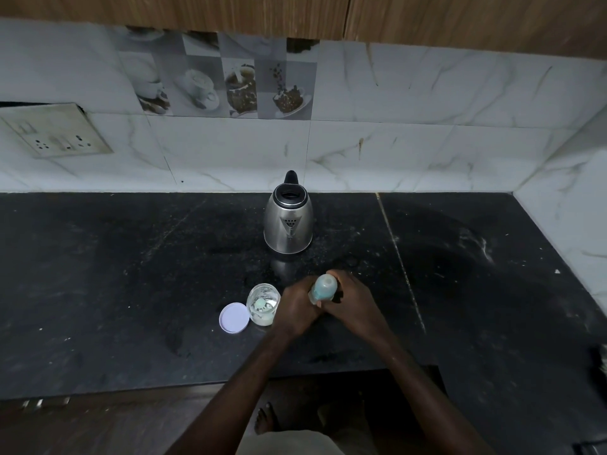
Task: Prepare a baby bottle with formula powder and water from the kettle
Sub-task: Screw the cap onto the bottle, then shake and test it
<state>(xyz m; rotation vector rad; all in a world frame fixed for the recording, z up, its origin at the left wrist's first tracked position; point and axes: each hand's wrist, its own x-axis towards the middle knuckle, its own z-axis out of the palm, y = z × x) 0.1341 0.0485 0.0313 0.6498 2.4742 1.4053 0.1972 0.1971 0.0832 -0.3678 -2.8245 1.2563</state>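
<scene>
A small baby bottle (324, 288) with a pale teal cap stands on the black counter (131, 274), held between both hands. My left hand (297, 307) grips its lower body from the left. My right hand (353, 298) wraps around it from the right, fingers near the cap. The bottle's lower part is hidden by my fingers. Left of the hands stands an open clear jar (262, 303) with white powder and a pale scoop inside. Its white lid (234, 317) lies flat beside it. A steel kettle (288, 221) with its black lid open stands behind, near the wall.
A marble-tiled wall (394, 152) runs behind the counter and turns forward at the right. A switch and socket plate (56, 131) is on the wall at far left. The counter's front edge is cut back where I stand.
</scene>
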